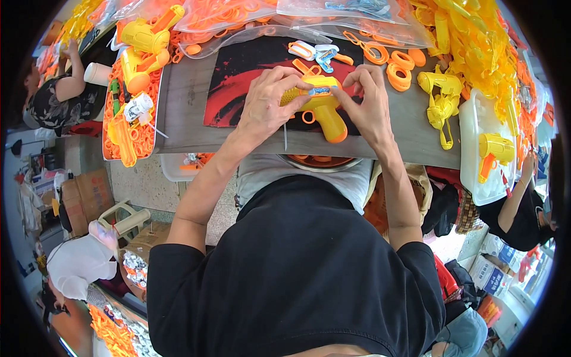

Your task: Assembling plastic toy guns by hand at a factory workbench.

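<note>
A yellow toy gun (326, 116) with an orange trigger ring lies over the black-and-red mat (226, 89), its grip toward me. On its upper side is a small blue sticker (322, 91). My left hand (269, 101) is closed round the left end of the gun, thumb and forefinger by the sticker's left edge. My right hand (370, 107) is closed at the other end, thumb and fingertip at the sticker's right edge. Whether the sticker lies fully flat I cannot tell. Just beyond the gun are blue-and-white sticker pieces (325, 56) and a white-and-orange part (302, 50).
An orange-filled tray (158, 116) with yellow toy guns stands left. Orange rings (399, 77) and a yellow gun part (441, 98) lie right, beside a white bin (471, 143). Bags of orange parts (223, 15) line the back. Other people (77, 265) work nearby.
</note>
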A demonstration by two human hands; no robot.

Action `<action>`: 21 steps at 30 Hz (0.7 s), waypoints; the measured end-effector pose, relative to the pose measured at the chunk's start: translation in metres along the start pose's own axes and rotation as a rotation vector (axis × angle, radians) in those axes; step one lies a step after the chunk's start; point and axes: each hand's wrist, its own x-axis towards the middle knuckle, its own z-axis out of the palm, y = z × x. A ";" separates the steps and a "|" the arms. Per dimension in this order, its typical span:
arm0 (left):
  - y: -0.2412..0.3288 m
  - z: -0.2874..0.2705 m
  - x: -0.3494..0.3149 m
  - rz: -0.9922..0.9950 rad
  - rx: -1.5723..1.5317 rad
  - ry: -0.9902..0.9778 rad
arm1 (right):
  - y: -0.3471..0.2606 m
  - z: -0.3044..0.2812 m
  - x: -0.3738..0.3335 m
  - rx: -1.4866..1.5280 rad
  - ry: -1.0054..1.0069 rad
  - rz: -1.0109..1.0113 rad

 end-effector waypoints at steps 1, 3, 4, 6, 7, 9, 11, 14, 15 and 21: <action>-0.001 0.000 0.000 -0.001 0.001 0.003 | -0.001 -0.001 -0.001 -0.208 0.100 -0.231; -0.002 0.000 -0.001 -0.006 -0.054 0.012 | 0.000 -0.006 0.000 -0.276 -0.014 -0.344; -0.003 0.000 -0.002 -0.009 -0.054 0.013 | 0.001 -0.008 0.000 -0.343 -0.128 -0.454; -0.004 0.000 -0.003 -0.003 -0.047 0.010 | 0.010 -0.002 -0.002 -0.313 -0.156 -0.444; -0.005 0.001 -0.001 -0.003 -0.049 0.011 | 0.012 0.002 -0.002 -0.296 -0.151 -0.506; -0.008 0.003 0.003 0.001 -0.085 0.007 | 0.011 0.010 -0.002 -0.296 -0.204 -0.539; -0.006 0.003 0.000 -0.008 -0.076 0.006 | 0.020 0.009 -0.002 -0.080 -0.223 -0.424; -0.006 0.000 0.000 -0.020 -0.067 0.010 | 0.016 0.003 0.006 0.383 -0.186 -0.060; -0.005 0.001 0.002 -0.009 -0.077 0.007 | 0.013 0.000 0.008 0.616 -0.112 0.197; -0.001 0.005 -0.001 0.032 -0.039 0.093 | 0.019 0.003 0.010 0.474 -0.277 0.141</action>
